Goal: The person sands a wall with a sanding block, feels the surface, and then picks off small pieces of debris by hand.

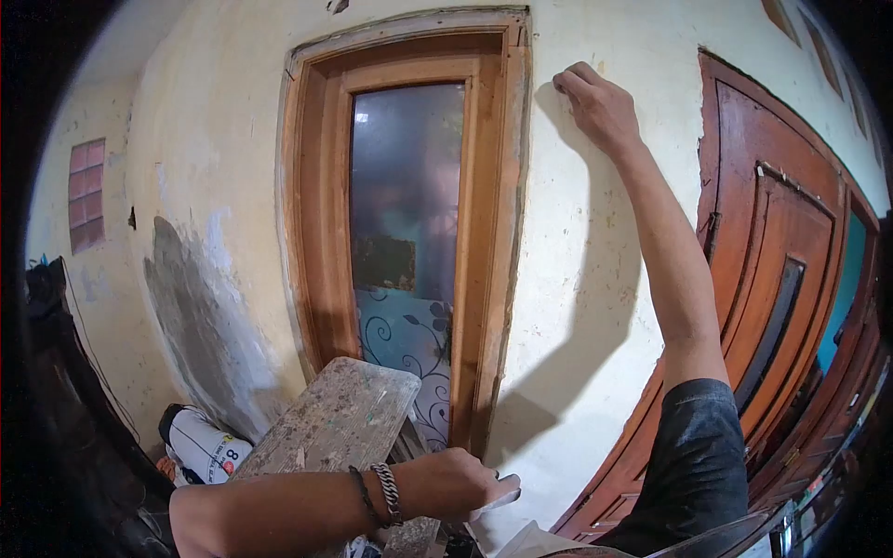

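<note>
While our right hand presses, fingers curled, on the wall (rough, patchy still), our left hand clamps a flat pale tool.

place: house exterior under repair | evidence: patched plaster wall, wooden window frame, wooden door

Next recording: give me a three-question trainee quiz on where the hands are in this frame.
1. True or false: the right hand is pressed against the wall beside the window frame.
2. What is worn on the wrist of the left hand? A) watch B) bracelets C) glove
3. Fill in: below the window stands a paint-spattered wooden ____.

Key: 1 true; 2 B; 3 plank.
</note>
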Demonstrator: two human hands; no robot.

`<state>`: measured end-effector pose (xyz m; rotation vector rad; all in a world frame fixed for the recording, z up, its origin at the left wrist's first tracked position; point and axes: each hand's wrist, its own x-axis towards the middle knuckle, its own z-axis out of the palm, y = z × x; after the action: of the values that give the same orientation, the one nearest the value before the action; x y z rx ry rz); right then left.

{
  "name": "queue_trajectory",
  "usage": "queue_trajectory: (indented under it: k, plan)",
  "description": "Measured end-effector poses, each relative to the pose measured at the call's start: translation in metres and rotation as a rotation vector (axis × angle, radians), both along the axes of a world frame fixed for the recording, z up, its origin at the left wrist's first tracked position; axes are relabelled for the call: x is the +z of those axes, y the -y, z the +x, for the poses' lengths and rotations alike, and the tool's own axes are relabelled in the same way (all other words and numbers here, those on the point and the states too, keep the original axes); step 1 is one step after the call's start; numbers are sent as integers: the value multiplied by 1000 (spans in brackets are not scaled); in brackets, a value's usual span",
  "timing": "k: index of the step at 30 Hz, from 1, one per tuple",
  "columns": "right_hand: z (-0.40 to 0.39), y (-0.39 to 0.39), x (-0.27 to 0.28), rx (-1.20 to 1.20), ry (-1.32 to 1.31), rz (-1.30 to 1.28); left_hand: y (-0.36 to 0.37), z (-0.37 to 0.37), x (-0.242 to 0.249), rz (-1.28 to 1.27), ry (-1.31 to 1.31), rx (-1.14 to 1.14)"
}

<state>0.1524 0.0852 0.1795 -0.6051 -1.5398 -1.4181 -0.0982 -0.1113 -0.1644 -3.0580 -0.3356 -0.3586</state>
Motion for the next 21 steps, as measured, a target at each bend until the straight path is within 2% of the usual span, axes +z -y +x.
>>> queue_trajectory:
  k: [2, 5, 16, 18, 21]
  plan:
    - [3, 0, -1, 155, -8, -6, 1, -1, 2, 24, -13, 5]
    - [4, -1, -1, 204, -32, -3, 2, 1, 4, 36, -29, 5]
    - [2, 8, -5, 112, 45, -10, 1, 1, -3, 62, 34, -18]
    - [0, 8, -6, 89, 29, -24, 3, 2, -2, 132, 52, -16]
    - [-1, 4, -3, 50, 29, 4, 6, 4, 0, 58, 89, -4]
